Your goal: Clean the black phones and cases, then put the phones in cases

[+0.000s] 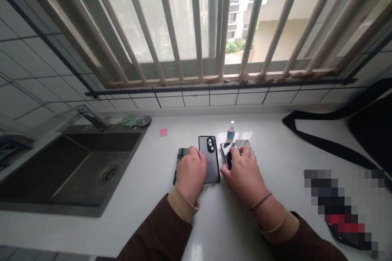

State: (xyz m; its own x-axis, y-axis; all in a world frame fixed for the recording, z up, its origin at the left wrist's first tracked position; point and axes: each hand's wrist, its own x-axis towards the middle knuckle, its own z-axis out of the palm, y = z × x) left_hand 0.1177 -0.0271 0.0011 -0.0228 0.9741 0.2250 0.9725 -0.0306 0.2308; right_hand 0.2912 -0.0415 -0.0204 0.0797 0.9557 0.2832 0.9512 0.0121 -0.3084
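My left hand (192, 171) is closed in a fist over the counter, between a glossy dark phone (181, 154) on its left and a phone in a dark-rimmed case (210, 167), camera side up, on its right. What the fist holds, if anything, is hidden. My right hand (245, 171) is curled over another glossy dark phone (226, 151), thumb at its lower left edge and fingers bent on top. Under its outer fingers and beyond them shows a flat grey square piece (244, 143). A small white-capped bottle (231, 132) stands upright just behind.
A pink sticky note (163, 132) lies on the white counter (134, 228). At left is a sink (85, 175) with a faucet (94, 118), a green cloth (128, 121) and a round metal strainer (143, 121). A black strap (324, 140) lies at right, near a blurred-out patch. Window bars rise behind.
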